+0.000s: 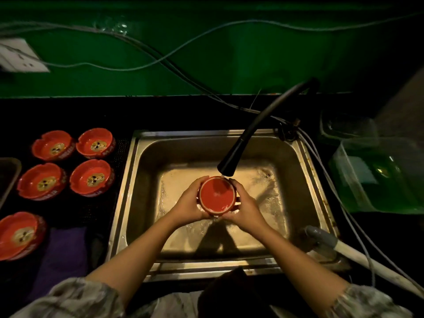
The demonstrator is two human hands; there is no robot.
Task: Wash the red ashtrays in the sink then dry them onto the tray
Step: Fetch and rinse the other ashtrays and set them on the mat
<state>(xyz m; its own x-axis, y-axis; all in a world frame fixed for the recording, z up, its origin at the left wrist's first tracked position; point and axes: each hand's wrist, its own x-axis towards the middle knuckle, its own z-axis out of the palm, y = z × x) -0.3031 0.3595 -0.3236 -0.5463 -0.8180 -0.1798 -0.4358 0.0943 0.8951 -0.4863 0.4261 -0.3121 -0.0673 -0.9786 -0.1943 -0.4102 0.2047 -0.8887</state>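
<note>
**Ashtray held under the running tap**

A red ashtray (217,195) sits at the centre of the view, above the sink (146,180) basin, turned so its flat underside faces the camera. The left hand (188,206), at 9 o'clock of it, and the right hand (246,208), at 3 o'clock, grip it from either side, fingers curled around its rim. At 12 o'clock the black faucet (231,160) spout ends just above the ashtray's far edge; a thin stream appears to fall there, though dim light leaves it faint. Water sheets over the basin floor. Well apart, at 9 to 10 o'clock, four more ashtrays (91,177) stand bowl-up in a square on the dark counter, a fifth (19,235) nearer at 8 o'clock beside a purple cloth (63,253). A tray (9,173) edge shows at far left. Green containers (376,175) sit at 3 o'clock.
</note>
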